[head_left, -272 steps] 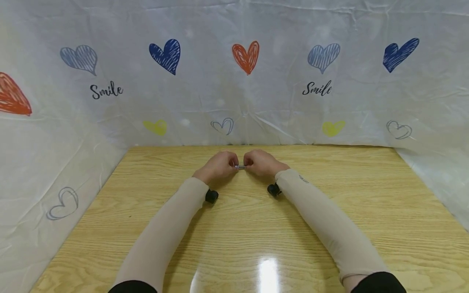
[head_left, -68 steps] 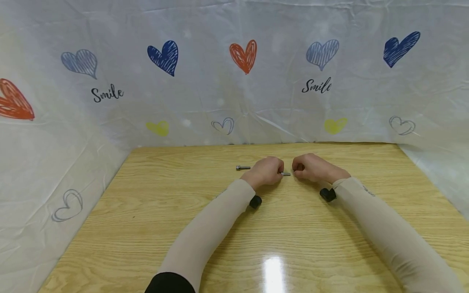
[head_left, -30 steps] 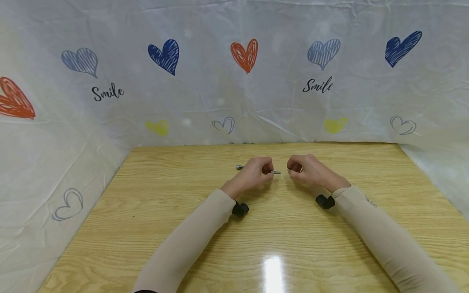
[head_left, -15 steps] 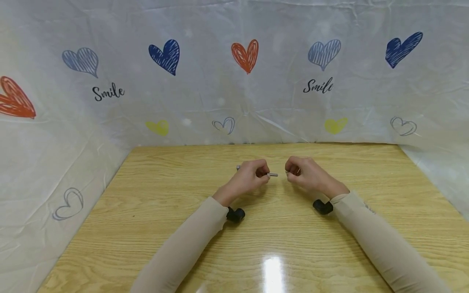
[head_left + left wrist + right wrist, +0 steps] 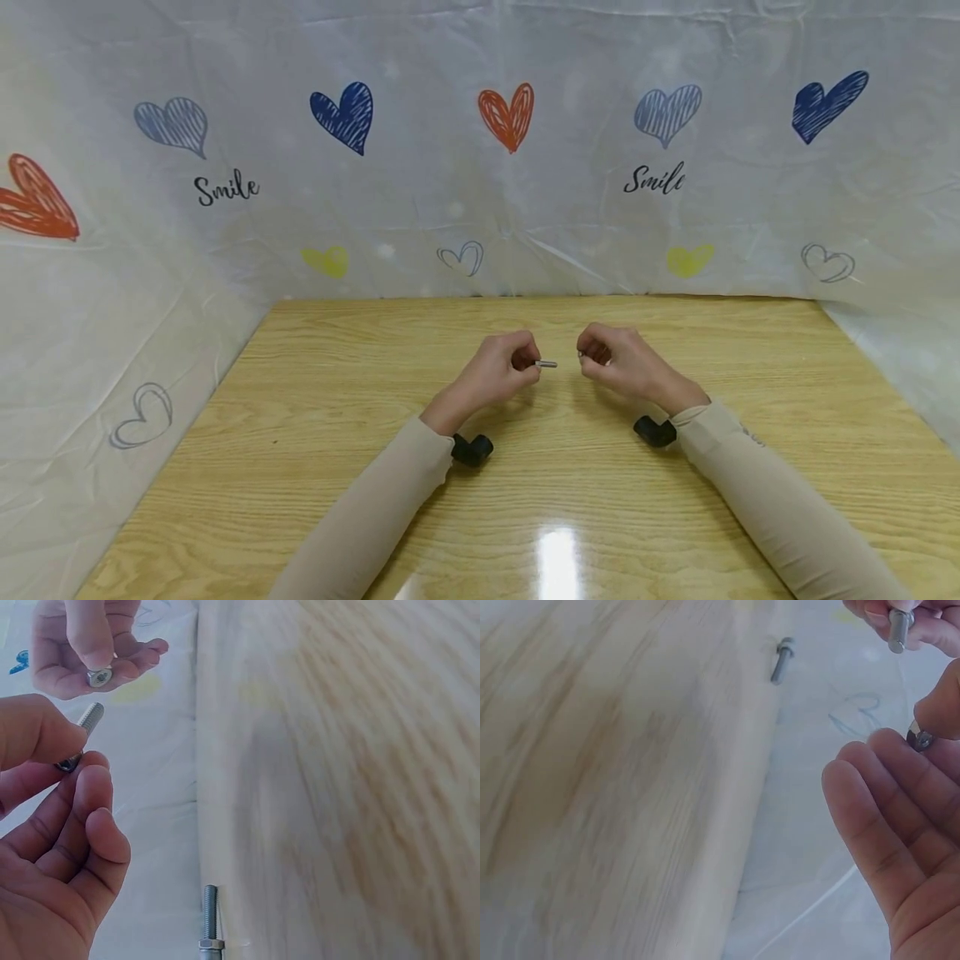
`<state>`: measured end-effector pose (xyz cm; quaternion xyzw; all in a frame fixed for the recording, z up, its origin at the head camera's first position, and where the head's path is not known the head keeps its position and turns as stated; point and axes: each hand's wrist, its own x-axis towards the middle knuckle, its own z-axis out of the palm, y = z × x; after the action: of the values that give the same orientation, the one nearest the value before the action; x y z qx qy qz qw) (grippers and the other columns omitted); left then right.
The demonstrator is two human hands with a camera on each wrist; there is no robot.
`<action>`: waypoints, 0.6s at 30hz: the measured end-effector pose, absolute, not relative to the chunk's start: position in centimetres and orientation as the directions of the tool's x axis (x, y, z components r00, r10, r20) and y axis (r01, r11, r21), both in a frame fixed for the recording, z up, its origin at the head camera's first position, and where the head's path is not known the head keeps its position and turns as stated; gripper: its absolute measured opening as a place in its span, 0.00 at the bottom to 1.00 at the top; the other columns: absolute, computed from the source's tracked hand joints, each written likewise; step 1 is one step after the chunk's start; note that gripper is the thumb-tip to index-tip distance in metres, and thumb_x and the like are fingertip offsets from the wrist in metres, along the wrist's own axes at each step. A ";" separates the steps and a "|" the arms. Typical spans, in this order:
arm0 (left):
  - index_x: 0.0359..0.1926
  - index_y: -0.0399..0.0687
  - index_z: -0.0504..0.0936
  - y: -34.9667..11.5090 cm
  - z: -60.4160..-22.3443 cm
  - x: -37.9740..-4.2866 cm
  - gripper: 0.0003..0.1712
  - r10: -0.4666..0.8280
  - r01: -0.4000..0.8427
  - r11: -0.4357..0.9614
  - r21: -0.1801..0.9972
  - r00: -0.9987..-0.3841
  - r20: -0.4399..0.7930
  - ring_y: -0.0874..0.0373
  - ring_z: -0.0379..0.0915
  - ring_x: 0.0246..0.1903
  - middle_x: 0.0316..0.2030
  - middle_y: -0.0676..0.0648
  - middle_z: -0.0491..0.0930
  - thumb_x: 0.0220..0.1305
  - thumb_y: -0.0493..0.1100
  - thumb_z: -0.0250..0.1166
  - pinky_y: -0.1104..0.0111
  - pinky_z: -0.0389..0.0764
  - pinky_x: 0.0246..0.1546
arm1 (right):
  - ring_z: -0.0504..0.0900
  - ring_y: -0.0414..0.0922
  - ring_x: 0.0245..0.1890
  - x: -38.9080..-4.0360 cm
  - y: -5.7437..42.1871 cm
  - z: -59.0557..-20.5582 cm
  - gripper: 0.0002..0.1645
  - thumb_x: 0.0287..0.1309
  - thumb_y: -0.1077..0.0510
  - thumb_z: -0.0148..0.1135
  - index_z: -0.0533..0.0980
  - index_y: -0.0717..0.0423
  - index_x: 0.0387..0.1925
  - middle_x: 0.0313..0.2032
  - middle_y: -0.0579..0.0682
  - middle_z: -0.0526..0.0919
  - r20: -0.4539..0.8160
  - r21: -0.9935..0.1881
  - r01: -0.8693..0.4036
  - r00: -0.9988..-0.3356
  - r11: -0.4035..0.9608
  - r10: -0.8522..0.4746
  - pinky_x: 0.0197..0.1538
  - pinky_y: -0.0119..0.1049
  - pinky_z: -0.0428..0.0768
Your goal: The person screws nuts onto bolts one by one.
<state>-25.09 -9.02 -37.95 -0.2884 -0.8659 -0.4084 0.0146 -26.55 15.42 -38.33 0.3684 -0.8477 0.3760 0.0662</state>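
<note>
My left hand (image 5: 487, 371) pinches a metal bolt (image 5: 88, 724) between thumb and fingertips, its threaded shank pointing toward the right hand. Opposite it, my right hand (image 5: 626, 360) pinches a small metal nut (image 5: 99, 677), mostly covered by the fingertips in the right wrist view. A short gap separates the bolt's tip from the nut. Another bolt (image 5: 211, 911) lies on the table with a nut (image 5: 211, 944) on it; in the head view the left hand hides it, while the right wrist view shows this bolt (image 5: 782, 661) near the table's far edge.
Both hands are over the far middle of the wood-grain table (image 5: 337, 500). A white sheet (image 5: 420, 192) printed with hearts hangs along its back edge and left side. Black cameras (image 5: 472, 450) sit under the wrists.
Earlier, both hands worked at one bolt near the back; it later lay on the table while the left hand held a second bolt. Since then both hands have moved left and nearer, still apart.
</note>
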 end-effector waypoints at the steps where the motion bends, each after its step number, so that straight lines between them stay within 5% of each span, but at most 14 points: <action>1: 0.33 0.43 0.78 -9.1 -37.9 -25.0 0.02 0.484 0.510 0.498 0.701 -0.835 0.263 0.61 0.74 0.27 0.30 0.52 0.78 0.57 0.35 0.62 0.70 0.77 0.30 | 0.78 0.38 0.29 -26.5 15.3 -38.3 0.06 0.56 0.65 0.60 0.76 0.56 0.37 0.29 0.43 0.80 0.394 -0.586 -0.678 -0.717 0.444 -0.575 0.34 0.34 0.79; 18: 0.32 0.44 0.78 -10.3 -37.1 -24.1 0.00 0.448 0.562 0.470 0.681 -0.817 0.364 0.61 0.72 0.25 0.26 0.54 0.77 0.59 0.35 0.62 0.69 0.76 0.27 | 0.78 0.36 0.29 -25.9 13.6 -37.9 0.06 0.59 0.64 0.60 0.76 0.55 0.38 0.31 0.45 0.80 0.491 -0.558 -0.748 -0.646 0.358 -0.584 0.34 0.36 0.80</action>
<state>-24.08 -10.34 -37.05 -0.2953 -0.8546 -0.4218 0.0674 -25.92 13.63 -37.90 0.4074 -0.8175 0.3935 0.1044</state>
